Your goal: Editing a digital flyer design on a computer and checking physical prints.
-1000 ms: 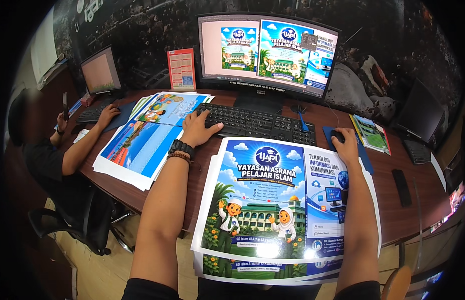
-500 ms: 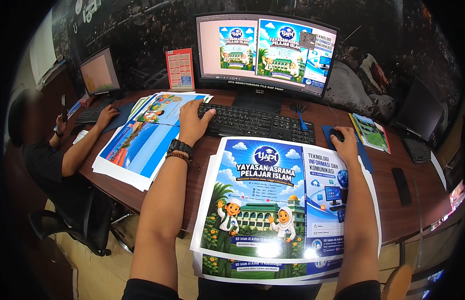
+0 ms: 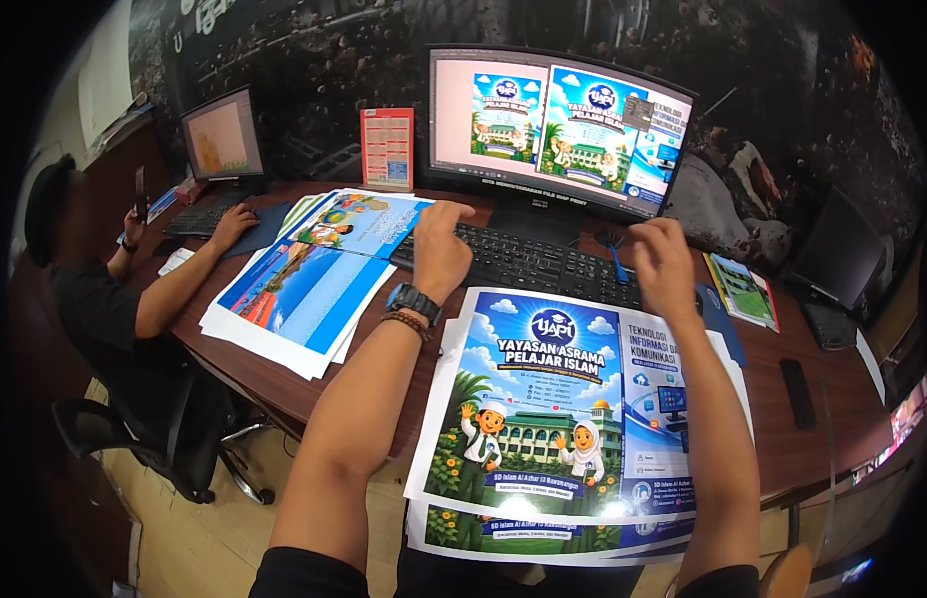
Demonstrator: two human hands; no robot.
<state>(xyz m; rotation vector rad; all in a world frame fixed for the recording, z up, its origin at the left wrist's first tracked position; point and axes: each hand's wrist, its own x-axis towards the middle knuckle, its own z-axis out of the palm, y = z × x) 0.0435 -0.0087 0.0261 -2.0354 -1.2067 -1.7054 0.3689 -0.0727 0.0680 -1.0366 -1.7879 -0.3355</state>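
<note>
My left hand (image 3: 444, 249) hovers above the left end of the black keyboard (image 3: 528, 261), its fingers bent loosely and pointing right, holding nothing I can see. A dark watch (image 3: 414, 302) and a beaded bracelet circle that wrist. Raised beside the keyboard's right end is my right hand (image 3: 665, 264), fingers curled but apart, with nothing visible in it. Close to its fingertips stands a blue-handled brush-like thing (image 3: 620, 264). In front of me lies a stack of glossy printed cover sheets (image 3: 543, 399) with two cartoon children and a green building; my right forearm crosses its right part.
A curved monitor (image 3: 563, 125) displays the same cover design. Left are more colourful prints (image 3: 284, 284), a red-framed calendar (image 3: 388, 149) and a co-worker's arm (image 3: 184, 284) at another computer. Right are a blue mouse pad (image 3: 725, 339), a booklet (image 3: 743, 289) and a black phone-like slab (image 3: 797, 394).
My right hand has come off the mouse and moved up and left toward the keyboard. My left hand has lifted and turned, fingers now pointing right. The view has shifted slightly.
</note>
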